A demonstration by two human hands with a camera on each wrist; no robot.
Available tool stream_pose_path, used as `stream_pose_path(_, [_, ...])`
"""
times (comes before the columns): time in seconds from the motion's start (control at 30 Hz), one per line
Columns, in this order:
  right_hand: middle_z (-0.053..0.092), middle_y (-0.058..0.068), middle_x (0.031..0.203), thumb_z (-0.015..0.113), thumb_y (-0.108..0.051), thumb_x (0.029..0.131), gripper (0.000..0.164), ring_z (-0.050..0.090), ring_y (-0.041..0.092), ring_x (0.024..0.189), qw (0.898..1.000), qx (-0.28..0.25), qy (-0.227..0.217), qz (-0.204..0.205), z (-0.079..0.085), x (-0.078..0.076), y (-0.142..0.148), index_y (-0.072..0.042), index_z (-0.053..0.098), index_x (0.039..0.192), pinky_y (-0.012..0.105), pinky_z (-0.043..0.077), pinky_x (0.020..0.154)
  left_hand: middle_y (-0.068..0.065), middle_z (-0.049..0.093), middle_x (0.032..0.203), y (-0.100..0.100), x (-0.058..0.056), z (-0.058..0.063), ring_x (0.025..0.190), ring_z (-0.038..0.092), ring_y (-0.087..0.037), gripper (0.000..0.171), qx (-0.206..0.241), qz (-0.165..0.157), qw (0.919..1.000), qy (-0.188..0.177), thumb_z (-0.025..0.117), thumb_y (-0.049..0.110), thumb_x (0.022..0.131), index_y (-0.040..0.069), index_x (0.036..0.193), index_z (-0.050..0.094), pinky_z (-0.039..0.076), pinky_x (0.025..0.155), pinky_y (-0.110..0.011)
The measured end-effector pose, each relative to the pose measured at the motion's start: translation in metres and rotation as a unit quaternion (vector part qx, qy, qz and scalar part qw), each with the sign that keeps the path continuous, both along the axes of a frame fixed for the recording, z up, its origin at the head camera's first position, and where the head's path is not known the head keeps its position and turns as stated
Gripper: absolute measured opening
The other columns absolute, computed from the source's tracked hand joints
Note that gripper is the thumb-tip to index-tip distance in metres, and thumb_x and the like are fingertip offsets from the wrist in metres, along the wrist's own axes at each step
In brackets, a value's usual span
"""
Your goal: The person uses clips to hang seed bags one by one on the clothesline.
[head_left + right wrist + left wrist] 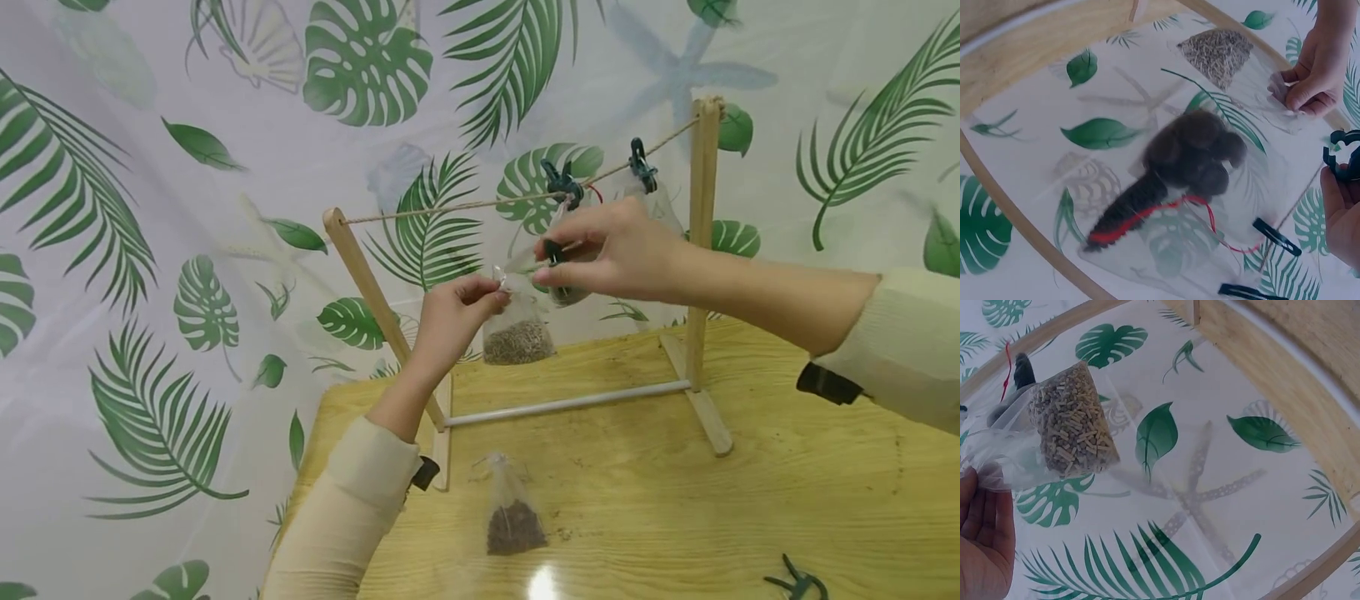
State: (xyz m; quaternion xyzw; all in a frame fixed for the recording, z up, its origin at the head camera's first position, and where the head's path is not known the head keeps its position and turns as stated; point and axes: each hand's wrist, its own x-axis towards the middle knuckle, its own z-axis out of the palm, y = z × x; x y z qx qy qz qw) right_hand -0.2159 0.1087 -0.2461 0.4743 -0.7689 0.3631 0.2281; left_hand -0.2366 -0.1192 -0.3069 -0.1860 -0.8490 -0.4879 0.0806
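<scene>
My left hand [455, 321] pinches the gathered top of a see-through drawstring bag [517, 340] filled at the bottom with pale tan pellets. In the left wrist view the pellets [1072, 419] lie packed at one end of the bag. My right hand [611, 254] holds a dark green spring clip [554, 252] between thumb and fingers, beside the left hand and below the rope [457, 207]. In the right wrist view this clip [1344, 156] shows its jaws apart. Just behind hangs another clear bag with dark rounded lumps [1188, 153] and a red string [1147, 215].
Green clips [564, 183] grip the rope between two wooden posts [702, 250]. A white bar [562, 406] joins the posts low down. On the wood-grain table [637, 500] lie a sheer bag of dark brown bits [516, 527] and a loose clip [798, 581].
</scene>
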Motion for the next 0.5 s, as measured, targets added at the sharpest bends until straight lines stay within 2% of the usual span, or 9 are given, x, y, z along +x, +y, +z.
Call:
stream_pose_path(0.1, [0.071,0.002,0.088,0.07,-0.007,0.085,0.006,0.068,0.012,0.078,0.998,0.007,-0.05,-0.035,0.016,-0.001,-0.002,-0.007,0.071,0.09,0.016,0.052,0.069,-0.006,0.072,0.093,0.001,-0.004,0.007,0.084,0.067,-0.014,0.019,0.001,0.028,0.9995,0.011,0.066,0.022,0.09,0.008,0.101,0.073,0.053,0.075,-0.026])
stream_pose_path(0.17, [0.071,0.004,0.092,0.068,-0.011,0.087,0.008,0.068,0.011,0.079,0.996,0.014,-0.067,-0.061,0.024,-0.004,-0.006,-0.007,0.072,0.093,0.016,0.051,0.069,-0.005,0.072,0.094,0.002,-0.007,0.011,0.085,0.066,-0.013,0.021,0.006,0.048,0.9986,0.019,0.066,0.024,0.091,0.009,0.102,0.073,0.052,0.074,-0.026])
stream_pose_path(0.23, [0.071,0.003,0.093,0.067,-0.015,0.089,0.011,0.064,0.009,0.069,0.994,0.026,-0.073,-0.08,0.03,-0.007,-0.011,-0.008,0.072,0.096,0.017,0.047,0.06,-0.004,0.071,0.097,0.004,-0.009,0.013,0.088,0.064,-0.014,0.023,0.011,0.062,0.9974,0.034,0.065,0.025,0.091,0.009,0.105,0.072,0.051,0.073,-0.027])
stream_pose_path(0.4, [0.071,0.006,0.097,0.066,-0.017,0.09,0.015,0.054,0.012,0.061,0.991,-0.002,-0.097,-0.086,0.041,-0.02,-0.027,-0.007,0.073,0.098,0.022,0.039,0.053,-0.006,0.068,0.106,0.012,-0.018,0.016,0.096,0.062,-0.016,0.024,0.033,0.074,0.994,0.074,0.063,0.021,0.092,0.006,0.109,0.071,0.051,0.078,-0.027])
stream_pose_path(0.5, [0.071,0.007,0.102,0.066,-0.018,0.089,0.015,0.061,0.008,0.073,0.986,-0.036,-0.136,-0.092,0.046,-0.028,-0.032,-0.008,0.074,0.096,0.022,0.042,0.06,-0.007,0.069,0.106,0.017,-0.025,0.018,0.097,0.063,-0.015,0.024,0.046,0.083,0.9924,0.078,0.063,0.022,0.092,0.006,0.109,0.071,0.051,0.078,-0.025])
